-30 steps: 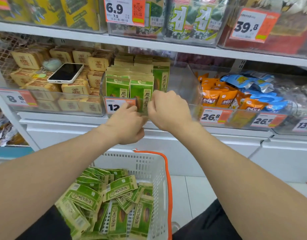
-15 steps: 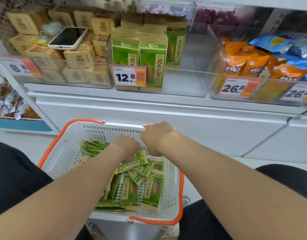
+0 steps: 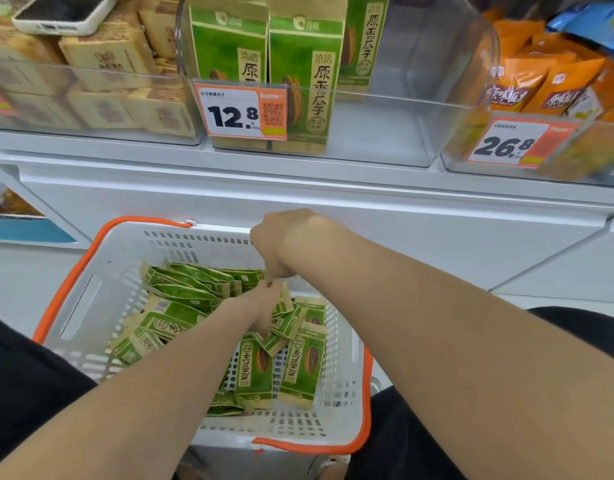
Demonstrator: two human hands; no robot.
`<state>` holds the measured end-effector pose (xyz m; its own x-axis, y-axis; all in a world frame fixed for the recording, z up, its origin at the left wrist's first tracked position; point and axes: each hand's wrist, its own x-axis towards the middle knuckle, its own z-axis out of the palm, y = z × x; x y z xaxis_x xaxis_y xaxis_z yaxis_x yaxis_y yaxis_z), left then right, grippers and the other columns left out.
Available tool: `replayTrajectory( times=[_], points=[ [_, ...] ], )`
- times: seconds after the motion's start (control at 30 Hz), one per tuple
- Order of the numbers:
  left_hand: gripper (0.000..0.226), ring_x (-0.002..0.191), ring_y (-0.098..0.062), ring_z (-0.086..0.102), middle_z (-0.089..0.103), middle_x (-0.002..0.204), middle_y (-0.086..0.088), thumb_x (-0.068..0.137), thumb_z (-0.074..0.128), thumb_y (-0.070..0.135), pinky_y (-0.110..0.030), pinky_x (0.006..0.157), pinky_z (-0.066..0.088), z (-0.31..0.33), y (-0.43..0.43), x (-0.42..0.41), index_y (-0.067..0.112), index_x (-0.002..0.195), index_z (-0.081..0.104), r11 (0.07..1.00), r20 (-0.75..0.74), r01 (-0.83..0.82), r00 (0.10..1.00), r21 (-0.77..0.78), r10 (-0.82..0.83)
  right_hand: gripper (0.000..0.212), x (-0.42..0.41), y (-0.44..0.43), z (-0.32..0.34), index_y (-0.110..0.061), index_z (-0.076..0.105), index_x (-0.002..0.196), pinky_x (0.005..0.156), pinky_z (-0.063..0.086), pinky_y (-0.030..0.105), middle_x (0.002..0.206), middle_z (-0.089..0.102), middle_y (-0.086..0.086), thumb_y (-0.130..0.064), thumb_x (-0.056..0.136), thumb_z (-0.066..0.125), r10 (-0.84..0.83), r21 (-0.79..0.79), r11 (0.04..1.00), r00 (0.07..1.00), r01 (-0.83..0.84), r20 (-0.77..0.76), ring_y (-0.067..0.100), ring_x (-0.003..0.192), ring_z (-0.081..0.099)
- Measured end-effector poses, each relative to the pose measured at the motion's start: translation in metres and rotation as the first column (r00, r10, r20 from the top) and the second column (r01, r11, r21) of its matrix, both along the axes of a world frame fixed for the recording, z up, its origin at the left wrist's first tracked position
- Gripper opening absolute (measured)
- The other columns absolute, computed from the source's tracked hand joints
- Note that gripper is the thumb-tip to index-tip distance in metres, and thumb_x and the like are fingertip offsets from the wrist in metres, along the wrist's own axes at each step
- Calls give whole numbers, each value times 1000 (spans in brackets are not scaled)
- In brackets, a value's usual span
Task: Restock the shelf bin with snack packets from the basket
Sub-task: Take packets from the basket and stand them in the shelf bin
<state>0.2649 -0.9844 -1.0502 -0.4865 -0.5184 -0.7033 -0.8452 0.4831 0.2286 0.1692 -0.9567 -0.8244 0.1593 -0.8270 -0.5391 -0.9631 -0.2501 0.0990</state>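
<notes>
Left hand (image 3: 260, 311) down among the snack packets (image 3: 300, 368) in the basket (image 3: 125, 258), fingers hidden; right hand (image 3: 284, 242) curled just above, hold unclear on both. Pick-up step, apparently. Next: grip a few, lift to the half-empty shelf bin (image 3: 385, 133), stand upright beside those already there.

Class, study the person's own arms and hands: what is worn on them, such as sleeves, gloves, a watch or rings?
Both forearms are bare as far as the picture shows; no sleeve shows. The left hand and right hand wear no gloves, and neither wrist carries a watch or bracelet. Rings cannot be ruled out: the fingers are mostly hidden.
</notes>
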Motion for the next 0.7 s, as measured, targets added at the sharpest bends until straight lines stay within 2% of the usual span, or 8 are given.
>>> replayTrajectory(
  times=[0.07, 0.13, 0.2, 0.3, 0.4, 0.53, 0.6, 0.7],
  points=[
    [127, 141, -37, 48, -1, 174, -11, 75, 92, 18, -47, 112, 50, -11, 3, 0, 20, 168, 5, 1000, 29, 13, 999, -9, -13, 18, 1, -2, 0, -16, 46, 84, 76, 56, 38, 87, 41, 0, -14, 98, 57, -6, -10, 1000, 1000, 6, 4, 17, 69, 51],
    [111, 126, -35, 59, 17, 169, -13, 77, 89, 23, -51, 102, 56, -16, 9, 0, 19, 164, 19, 996, 53, 54, 997, -69, -50, 27, 2, -3, 0, -18, 40, 76, 75, 55, 37, 87, 43, 1, -12, 97, 57, 12, -23, 1000, 1000, -13, -9, 17, 68, 50],
    [87, 123, -33, 60, 43, 154, -10, 80, 85, 24, -54, 99, 55, -17, 12, 4, 16, 152, 38, 982, 89, 139, 988, -127, -128, 23, 3, -2, -1, -17, 45, 78, 67, 51, 34, 87, 47, 1, -10, 96, 57, 10, -30, 1000, 1000, -10, -7, 17, 67, 51],
    [66, 127, -31, 58, 48, 149, -6, 86, 77, 19, -52, 100, 55, -13, 14, 12, 17, 146, 48, 942, 155, 270, 958, -200, -241, 16, 3, 0, 2, -16, 49, 84, 67, 50, 35, 86, 44, 0, -10, 97, 56, 3, -35, 999, 1000, -3, -3, 17, 66, 49],
    [59, 132, -32, 52, 49, 144, -6, 86, 82, 32, -52, 108, 47, -4, 17, 16, 23, 138, 54, 908, 187, 377, 920, -186, -344, 27, 2, 6, 6, -16, 42, 75, 70, 51, 36, 84, 44, 1, -9, 98, 55, 9, -43, 999, 1000, -9, 6, 17, 63, 47],
    [36, 125, -24, 48, 51, 130, 1, 82, 86, 35, -53, 115, 35, -1, 33, 13, 29, 108, 61, 887, 154, 440, 895, -140, -419, 9, 0, 14, 9, -16, 45, 95, 65, 48, 35, 84, 40, 0, -13, 100, 53, -2, -17, 1000, 1000, 2, -14, 16, 66, 47],
    [25, 112, -20, 53, 59, 118, 5, 84, 86, 29, -47, 109, 41, -1, 42, 8, 26, 100, 67, 887, 125, 445, 894, -125, -431, 11, -1, 17, 9, -18, 48, 107, 57, 44, 33, 86, 42, 0, -13, 99, 53, 1, -12, 1000, 1000, -1, -14, 16, 68, 49],
    [16, 105, -21, 56, 67, 111, 3, 89, 82, 22, -37, 96, 43, 4, 46, 1, 23, 98, 69, 879, 134, 467, 881, -94, -454, 7, -2, 22, 8, -17, 49, 105, 58, 44, 33, 86, 43, 0, -14, 100, 53, 6, -4, 1000, 1000, -6, -22, 16, 67, 49]
  ],
)
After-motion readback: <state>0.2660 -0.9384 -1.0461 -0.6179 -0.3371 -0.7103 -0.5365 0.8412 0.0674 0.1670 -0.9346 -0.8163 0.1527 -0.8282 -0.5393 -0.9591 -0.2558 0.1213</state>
